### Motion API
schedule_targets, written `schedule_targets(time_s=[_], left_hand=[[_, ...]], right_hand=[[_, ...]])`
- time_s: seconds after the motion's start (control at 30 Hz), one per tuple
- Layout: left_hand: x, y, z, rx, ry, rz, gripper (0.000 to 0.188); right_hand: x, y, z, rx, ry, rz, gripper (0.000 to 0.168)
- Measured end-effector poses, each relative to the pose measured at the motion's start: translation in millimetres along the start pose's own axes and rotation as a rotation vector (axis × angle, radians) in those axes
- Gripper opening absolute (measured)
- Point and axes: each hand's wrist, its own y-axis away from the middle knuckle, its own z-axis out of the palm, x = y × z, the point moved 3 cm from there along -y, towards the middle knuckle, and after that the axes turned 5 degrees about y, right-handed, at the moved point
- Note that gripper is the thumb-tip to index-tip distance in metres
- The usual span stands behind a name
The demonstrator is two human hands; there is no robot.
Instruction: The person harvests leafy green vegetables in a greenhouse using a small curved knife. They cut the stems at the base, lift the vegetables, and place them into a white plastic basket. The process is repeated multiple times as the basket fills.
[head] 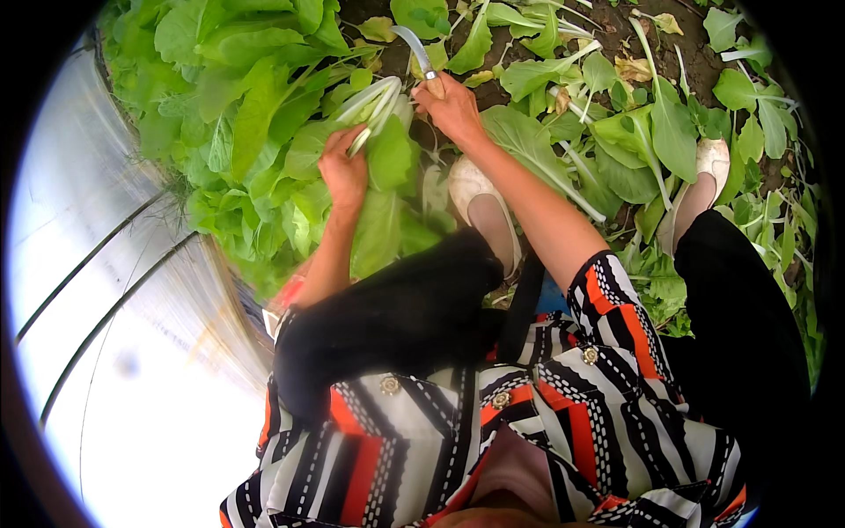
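Note:
My left hand [344, 168] grips a leafy green vegetable with pale stalks [376, 99], which looks like bok choy. Its broad leaves hang down below the fingers. In my right hand [452, 109] is the wooden handle of a small sickle [414, 46]. The curved metal blade points forward and to the left, above the cut-looking pale stalk end and apart from it. My right fingers are close beside the stalks; whether they touch them cannot be told.
Dense standing greens [251, 99] fill the left side. Loose leaves [614, 152] lie on brown soil [610, 26] at the right. My pale shoes [472, 181] stand among them. Clear plastic sheeting [112, 218] with dark ribs borders the bed at far left.

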Motion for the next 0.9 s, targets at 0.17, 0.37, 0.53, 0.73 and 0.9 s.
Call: schedule_targets(time_s=[0.17,0.37,0.53,0.73,0.9], left_hand=[[-5.1,24.9,0.3,-0.062,-0.038,0.112,0.047],[12.3,28.5,-3.4,-0.083,-0.054,0.148,0.04],[72.1,5.3,-39.6,-0.072,0.069,0.145,0.038],[136.6,-58.0,-51.0,-0.126,-0.283,0.42,0.048],[145.9,-89.3,-56.8,-0.285,0.113,0.028,0.044]], right_hand=[[5.2,2.7,29.6,-0.183,-0.516,0.37,0.045],[-13.8,-24.1,22.4,-0.285,-0.816,0.246,0.031],[-33.6,-3.4,-1.8,-0.238,-0.815,0.148,0.027],[-112.1,24.3,-22.0,-0.158,-0.616,-0.118,0.028],[-164.1,32.8,-40.6,-0.161,-0.579,-0.268,0.024]])
